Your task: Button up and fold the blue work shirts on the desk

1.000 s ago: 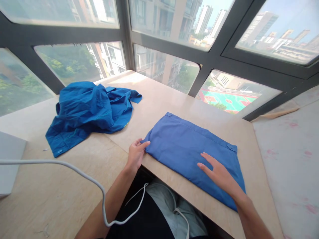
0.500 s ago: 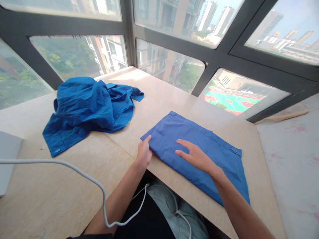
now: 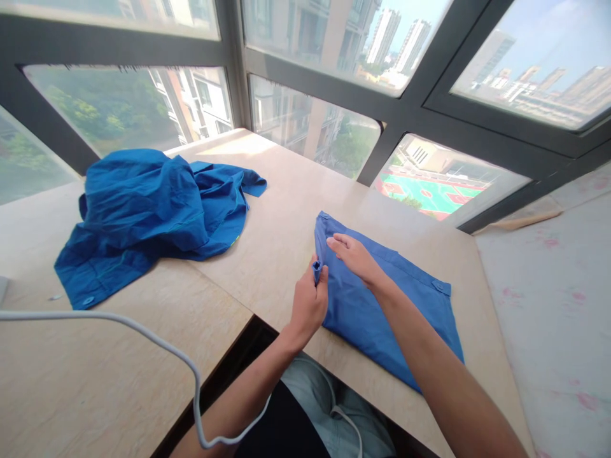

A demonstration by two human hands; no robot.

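Note:
A folded blue garment (image 3: 405, 302) with buttons along its far edge lies flat on the wooden table (image 3: 286, 210) in front of me. My left hand (image 3: 310, 302) pinches the garment's left end, which is lifted and turned over to the right. My right hand (image 3: 353, 254) lies on the cloth just beyond it, fingers stretched out and pressing near the fold.
A crumpled darker blue shirt (image 3: 147, 216) is heaped at the table's back left. A white cable (image 3: 143, 334) arcs across the left of the table down to my lap. Windows with dark frames (image 3: 410, 121) run behind the table; a pale patterned surface (image 3: 548, 286) lies at right.
My left hand has taken hold of the garment's left end and folded it rightward. My right hand slid left across the cloth to the fold. The view shifted slightly right.

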